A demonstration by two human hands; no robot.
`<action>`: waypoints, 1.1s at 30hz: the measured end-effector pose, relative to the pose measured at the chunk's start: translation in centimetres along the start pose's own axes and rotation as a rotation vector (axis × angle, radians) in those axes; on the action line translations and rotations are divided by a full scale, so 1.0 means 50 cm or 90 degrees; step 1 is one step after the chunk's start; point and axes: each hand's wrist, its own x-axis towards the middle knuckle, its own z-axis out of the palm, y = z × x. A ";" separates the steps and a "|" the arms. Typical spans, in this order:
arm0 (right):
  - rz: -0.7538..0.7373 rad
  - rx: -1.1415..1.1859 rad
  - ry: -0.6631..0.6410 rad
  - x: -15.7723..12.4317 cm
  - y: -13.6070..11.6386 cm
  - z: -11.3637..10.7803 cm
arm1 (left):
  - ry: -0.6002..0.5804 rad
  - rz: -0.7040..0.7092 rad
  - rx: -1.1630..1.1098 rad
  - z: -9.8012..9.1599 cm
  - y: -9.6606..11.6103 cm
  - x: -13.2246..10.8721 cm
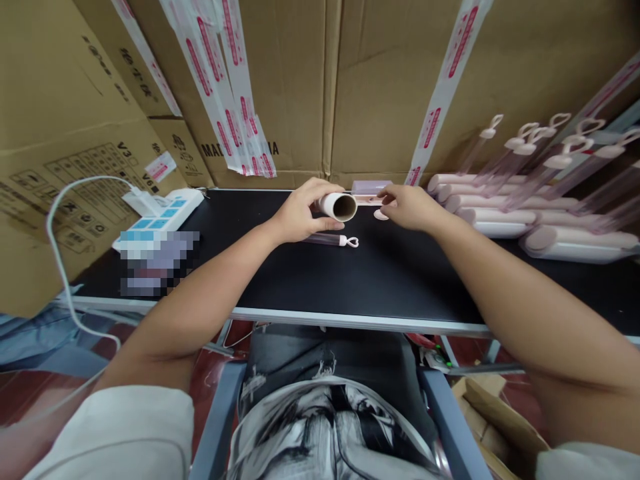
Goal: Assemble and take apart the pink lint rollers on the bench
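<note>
My left hand (299,215) is closed around a white paper roll (340,207) with a brown cardboard core, its open end facing me. My right hand (409,207) pinches a pink plastic handle piece (369,199) just right of the roll's end, with a small pink disc (381,215) under the fingers. A clear tube with a pink heart-shaped loop (334,240) lies on the black table (350,280) just below my left hand. A small pink box (370,187) stands behind the roll.
Several finished pink-and-clear rollers (530,220) are piled at the right, more lean on the cardboard boxes (380,87) behind. A white power strip (165,210) with its cable lies at the left. An open carton (495,413) sits under the table at the right.
</note>
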 end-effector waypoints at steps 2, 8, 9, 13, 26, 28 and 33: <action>-0.011 -0.021 -0.018 0.001 0.002 0.011 | -0.011 -0.005 -0.001 -0.001 0.003 0.000; -0.008 -0.062 -0.089 0.007 -0.006 0.035 | -0.022 -0.018 -0.006 -0.001 0.006 -0.002; -0.016 -0.054 -0.091 0.006 -0.011 0.032 | -0.025 -0.021 -0.004 -0.002 0.007 -0.002; -0.068 0.055 -0.069 -0.011 -0.035 0.013 | -0.030 -0.054 0.016 -0.004 0.009 -0.001; -0.283 0.595 0.307 -0.087 -0.150 0.015 | -0.046 -0.143 0.144 0.008 0.034 0.002; -0.296 0.604 0.318 -0.089 -0.154 0.024 | -0.051 -0.128 0.129 0.011 0.041 0.003; -0.300 0.653 0.324 -0.083 -0.153 0.042 | -0.058 -0.130 0.107 0.014 0.057 0.004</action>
